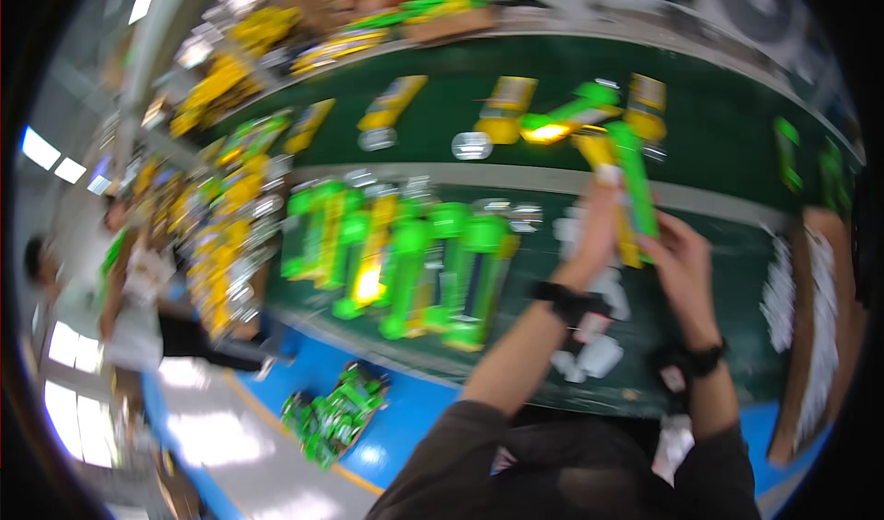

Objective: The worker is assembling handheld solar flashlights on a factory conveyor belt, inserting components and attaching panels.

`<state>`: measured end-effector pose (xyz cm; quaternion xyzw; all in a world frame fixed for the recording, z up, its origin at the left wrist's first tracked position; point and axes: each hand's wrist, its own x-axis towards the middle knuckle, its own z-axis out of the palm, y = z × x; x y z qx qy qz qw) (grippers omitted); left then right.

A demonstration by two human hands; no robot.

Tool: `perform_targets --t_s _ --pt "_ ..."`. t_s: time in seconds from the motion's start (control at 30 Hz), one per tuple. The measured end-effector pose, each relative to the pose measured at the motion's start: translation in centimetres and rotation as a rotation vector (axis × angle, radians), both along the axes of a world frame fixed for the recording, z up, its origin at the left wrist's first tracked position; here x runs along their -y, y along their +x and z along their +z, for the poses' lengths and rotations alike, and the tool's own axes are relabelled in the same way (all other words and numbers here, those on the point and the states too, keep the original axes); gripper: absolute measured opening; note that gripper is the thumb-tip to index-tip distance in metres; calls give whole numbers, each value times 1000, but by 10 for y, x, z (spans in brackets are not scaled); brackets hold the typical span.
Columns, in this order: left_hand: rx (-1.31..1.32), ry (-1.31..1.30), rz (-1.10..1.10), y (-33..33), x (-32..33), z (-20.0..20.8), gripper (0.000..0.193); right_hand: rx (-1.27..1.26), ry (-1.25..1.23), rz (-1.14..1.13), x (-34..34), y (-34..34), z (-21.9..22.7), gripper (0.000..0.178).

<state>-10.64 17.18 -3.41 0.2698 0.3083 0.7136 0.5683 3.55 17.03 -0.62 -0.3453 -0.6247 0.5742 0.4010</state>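
Note:
My left hand [599, 230] is closed round a long yellow package [628, 244], thumb side toward the far edge of the table. Against it lies a long green piece [632, 165], narrow and straight. My right hand [683, 257] pinches the green piece's near end from the right. Motion smears both things, so their exact kind is not plain. Just beyond my hands, another green piece [580, 113] with a bright orange-yellow end lies slanted on the green belt [433, 119]. A yellow package with a grey label [646, 105] lies beside it.
Several green and yellow pieces [405, 262] stand in a row on the near table, left of my hands. Small white pieces [599, 354] lie by my left wrist. A cardboard box [815, 336] with white sheets stands at right. A green heap [336, 414] is on the floor; people [133, 290] stand at left.

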Motion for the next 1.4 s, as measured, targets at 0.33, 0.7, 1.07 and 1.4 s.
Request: perform_targets --t_s 0.33,0.7,1.07,1.4 --pt "46 -31 -30 3 -1 8 47 -129 -193 22 -4 12 3 42" --pt "-7 -79 28 5 4 11 25 -53 -90 9 11 3 1 43" --pt "258 -11 -67 3 -5 -3 39 -12 -44 17 6 6 -6 46" --pt "49 73 9 0 1 8 40 -18 22 34 3 5 -8 50"
